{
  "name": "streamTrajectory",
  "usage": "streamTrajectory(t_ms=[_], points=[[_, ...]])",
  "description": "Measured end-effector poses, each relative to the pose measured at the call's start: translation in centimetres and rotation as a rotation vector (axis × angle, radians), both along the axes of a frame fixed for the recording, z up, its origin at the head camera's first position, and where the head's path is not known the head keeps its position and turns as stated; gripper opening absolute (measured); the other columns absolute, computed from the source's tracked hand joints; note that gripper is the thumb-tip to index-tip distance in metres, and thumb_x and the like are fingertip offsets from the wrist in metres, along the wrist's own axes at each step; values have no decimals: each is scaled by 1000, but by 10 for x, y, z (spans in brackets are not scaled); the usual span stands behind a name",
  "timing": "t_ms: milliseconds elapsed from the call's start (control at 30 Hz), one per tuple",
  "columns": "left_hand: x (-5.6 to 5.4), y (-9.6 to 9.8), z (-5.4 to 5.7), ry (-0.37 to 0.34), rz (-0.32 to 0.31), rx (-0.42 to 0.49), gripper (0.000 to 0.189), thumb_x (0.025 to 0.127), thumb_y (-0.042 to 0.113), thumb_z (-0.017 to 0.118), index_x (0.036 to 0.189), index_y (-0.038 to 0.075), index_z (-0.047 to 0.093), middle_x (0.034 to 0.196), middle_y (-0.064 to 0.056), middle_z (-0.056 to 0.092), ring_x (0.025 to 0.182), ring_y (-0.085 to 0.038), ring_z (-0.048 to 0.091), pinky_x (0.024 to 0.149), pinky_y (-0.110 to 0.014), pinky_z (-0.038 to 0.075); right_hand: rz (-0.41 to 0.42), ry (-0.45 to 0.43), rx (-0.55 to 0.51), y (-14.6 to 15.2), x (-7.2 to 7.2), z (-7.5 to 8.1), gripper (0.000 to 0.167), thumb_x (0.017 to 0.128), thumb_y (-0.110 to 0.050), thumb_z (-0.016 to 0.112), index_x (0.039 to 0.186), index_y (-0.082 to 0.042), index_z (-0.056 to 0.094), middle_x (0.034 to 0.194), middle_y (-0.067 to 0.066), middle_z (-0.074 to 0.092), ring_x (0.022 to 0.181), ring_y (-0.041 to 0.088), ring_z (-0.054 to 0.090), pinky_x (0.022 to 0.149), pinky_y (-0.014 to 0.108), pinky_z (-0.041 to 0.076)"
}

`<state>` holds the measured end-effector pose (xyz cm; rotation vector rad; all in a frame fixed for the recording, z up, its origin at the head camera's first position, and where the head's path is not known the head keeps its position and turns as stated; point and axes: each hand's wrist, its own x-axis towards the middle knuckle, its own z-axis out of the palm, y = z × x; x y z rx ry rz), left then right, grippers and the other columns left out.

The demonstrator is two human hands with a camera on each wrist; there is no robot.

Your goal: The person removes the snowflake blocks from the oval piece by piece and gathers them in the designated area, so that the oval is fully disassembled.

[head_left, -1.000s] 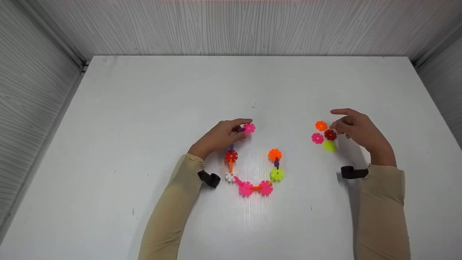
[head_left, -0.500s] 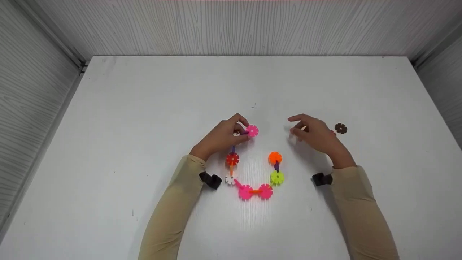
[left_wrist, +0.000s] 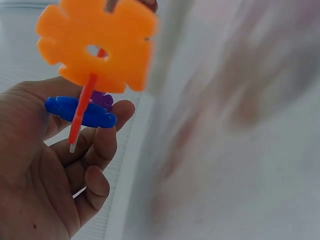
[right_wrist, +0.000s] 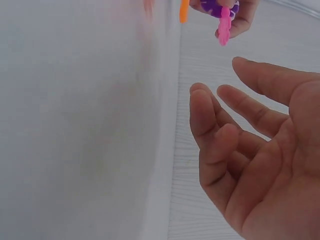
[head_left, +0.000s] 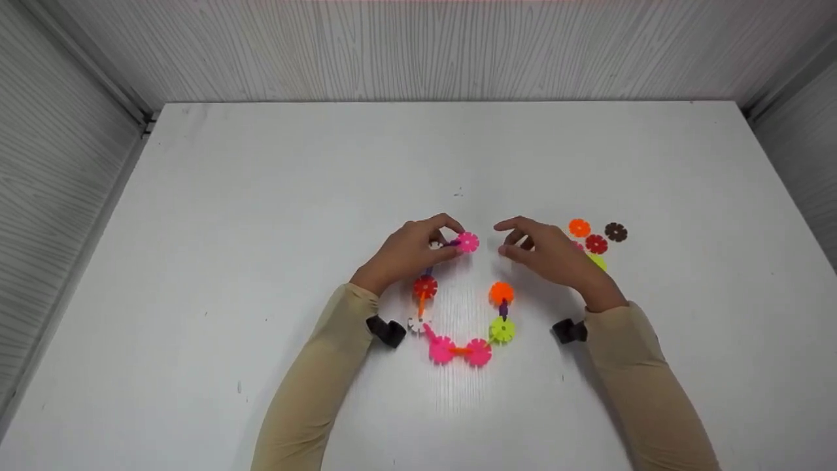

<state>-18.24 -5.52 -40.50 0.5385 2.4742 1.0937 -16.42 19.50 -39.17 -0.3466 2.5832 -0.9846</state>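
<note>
My left hand [head_left: 418,250] pinches the upper left end of a chain of interlocking flower-shaped plastic discs, close to a purple disc [right_wrist: 212,7]. A pink disc [head_left: 467,242] sticks out past its fingertips. In the left wrist view, an orange disc [left_wrist: 100,42], a red disc [left_wrist: 81,110] and a blue disc [left_wrist: 80,112] hang by the palm. The chain curves in a U across the table to its other end, an orange disc [head_left: 501,293]. My right hand [head_left: 546,255] hovers just right of the pink disc, fingers loosely bent, holding nothing.
Several loose discs lie behind the right hand: an orange disc [head_left: 579,227], a dark red disc [head_left: 596,244], a brown disc [head_left: 616,231], a partly covered yellow-green one and a pink one. Wood-grain panels [head_left: 418,52] border the white table [head_left: 294,163].
My right hand has come left from the loose discs to near the left hand, uncovering the brown disc. The left hand has shifted slightly right with the chain's end.
</note>
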Motion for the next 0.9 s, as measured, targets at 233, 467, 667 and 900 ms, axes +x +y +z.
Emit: streamTrajectory(t_ms=[233, 467, 667, 900], points=[[2, 3, 2, 38, -34, 15, 32, 94, 31, 61, 126, 27, 59, 118, -1, 66, 104, -17, 60, 94, -36, 50, 47, -17, -27, -9, 4, 1, 49, 93, -26, 64, 138, -16, 49, 117, 11, 62, 100, 25, 60, 87, 39, 52], [4, 6, 6, 10, -4, 11, 27, 92, 30, 63, 116, 18, 58, 107, -4, 69, 90, -19, 60, 85, -34, 51, 94, -14, -32, -15, 6, 1, 50, 92, -26, 65, 138, -16, 49, 113, 9, 64, 95, 23, 60, 87, 37, 50], [6, 7, 6, 52, -28, 56, 19, 92, 27, 63, 106, 13, 61, 108, -3, 70, 96, -16, 61, 90, -34, 49, 105, 9, -19, -20, 9, 3, 52, 93, -24, 64, 141, -16, 46, 112, 9, 64, 94, 22, 60, 84, 35, 51], [8, 10, 6, 90, -78, 68, 16, 93, 26, 62, 105, 15, 64, 105, -2, 70, 92, -16, 59, 86, -32, 50, 122, 116, 19, -25, 14, 8, 49, 91, -20, 68, 137, -14, 53, 106, 7, 67, 88, 20, 58, 77, 31, 52]])
